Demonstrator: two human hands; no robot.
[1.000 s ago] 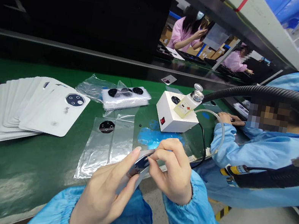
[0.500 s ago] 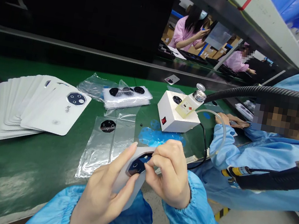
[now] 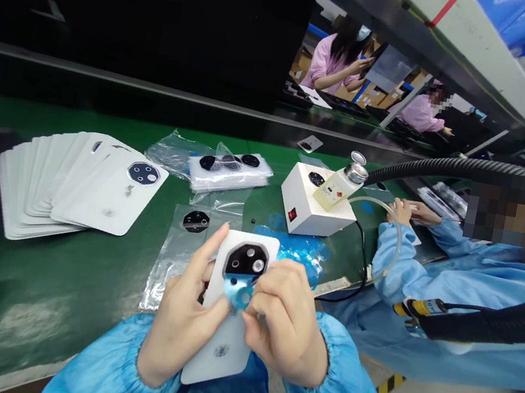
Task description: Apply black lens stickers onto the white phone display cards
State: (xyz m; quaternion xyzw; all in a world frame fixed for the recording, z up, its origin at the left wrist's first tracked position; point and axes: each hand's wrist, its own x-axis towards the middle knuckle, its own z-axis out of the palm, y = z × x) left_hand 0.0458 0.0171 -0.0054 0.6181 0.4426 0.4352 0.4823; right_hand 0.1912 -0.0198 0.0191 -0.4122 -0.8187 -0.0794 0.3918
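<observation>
While half-curled left hand [image 3: 181,324] clasps white panel [image 3: 229,334], nearly closed right hand [image 3: 289,326] pinches blue film [image 3: 239,292] at black lens plate [image 3: 245,260]

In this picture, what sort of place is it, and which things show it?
Probably a factory assembly line, perhaps for phone parts: a fanned stack of white panels lies on the green bench, the left hand holds a similar panel, and a co-worker in blue workwear is alongside.

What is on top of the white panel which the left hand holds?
The white panel bears a black plate with round spots; blue film covers its lower part. The left hand hides some panel edge, and the underside is not visible.
</observation>
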